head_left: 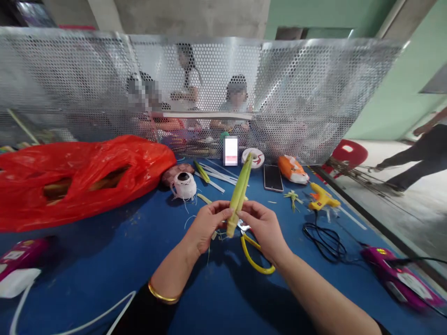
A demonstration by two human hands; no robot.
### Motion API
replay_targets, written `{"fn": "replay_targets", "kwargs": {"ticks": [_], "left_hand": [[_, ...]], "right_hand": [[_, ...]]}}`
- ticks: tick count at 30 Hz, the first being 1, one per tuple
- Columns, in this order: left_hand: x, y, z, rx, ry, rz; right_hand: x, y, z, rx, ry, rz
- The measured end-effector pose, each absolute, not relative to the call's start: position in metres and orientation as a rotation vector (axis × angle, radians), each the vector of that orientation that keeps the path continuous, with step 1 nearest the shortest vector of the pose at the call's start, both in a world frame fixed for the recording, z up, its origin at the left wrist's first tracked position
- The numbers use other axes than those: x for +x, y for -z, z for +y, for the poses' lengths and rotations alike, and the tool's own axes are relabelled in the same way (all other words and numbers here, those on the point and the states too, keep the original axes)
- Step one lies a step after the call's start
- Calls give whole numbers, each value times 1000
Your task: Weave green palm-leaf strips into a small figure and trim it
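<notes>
Between both hands a folded pale-green leaf strip, like a corn husk [240, 190], stands up at a slant over the table. My left hand [213, 222] pinches its lower left side with thumb and fingers. From the other side my right hand [261, 224] grips the same husk near its base. Yellow-handled scissors [256, 263] lie under my right hand, with their blades partly hidden. Thin fibre scraps lie below my left hand. Another green husk piece [201, 172] and white strips [223, 176] rest farther back.
A red plastic bag [146, 158] fills the left side. Beyond my hands are a white thread-trimmed cup shape [185, 186], a phone [273, 177], a round white roll [257, 158] and an orange packet [292, 170]. A yellow glue gun [323, 197] and purple power strip [401, 277] are right. Perforated metal screens [209, 60] stand behind.
</notes>
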State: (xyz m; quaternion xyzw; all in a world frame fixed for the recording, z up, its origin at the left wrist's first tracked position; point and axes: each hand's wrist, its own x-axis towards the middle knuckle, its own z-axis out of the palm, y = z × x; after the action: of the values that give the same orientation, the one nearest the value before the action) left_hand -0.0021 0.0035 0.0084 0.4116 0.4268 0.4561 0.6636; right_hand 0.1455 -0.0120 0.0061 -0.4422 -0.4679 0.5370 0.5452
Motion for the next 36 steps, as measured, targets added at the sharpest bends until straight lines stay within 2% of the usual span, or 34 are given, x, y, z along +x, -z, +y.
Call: {"fn": "replay_targets", "kwargs": {"ticks": [25,36], "left_hand": [[12,-3,-2,947,-1183,1041],[11,-3,-1,795,-1122,997]], "right_hand": [[145,3,-12,-1108,-1150,-1103],[146,5,-11,-1025,-1307,-943]]}}
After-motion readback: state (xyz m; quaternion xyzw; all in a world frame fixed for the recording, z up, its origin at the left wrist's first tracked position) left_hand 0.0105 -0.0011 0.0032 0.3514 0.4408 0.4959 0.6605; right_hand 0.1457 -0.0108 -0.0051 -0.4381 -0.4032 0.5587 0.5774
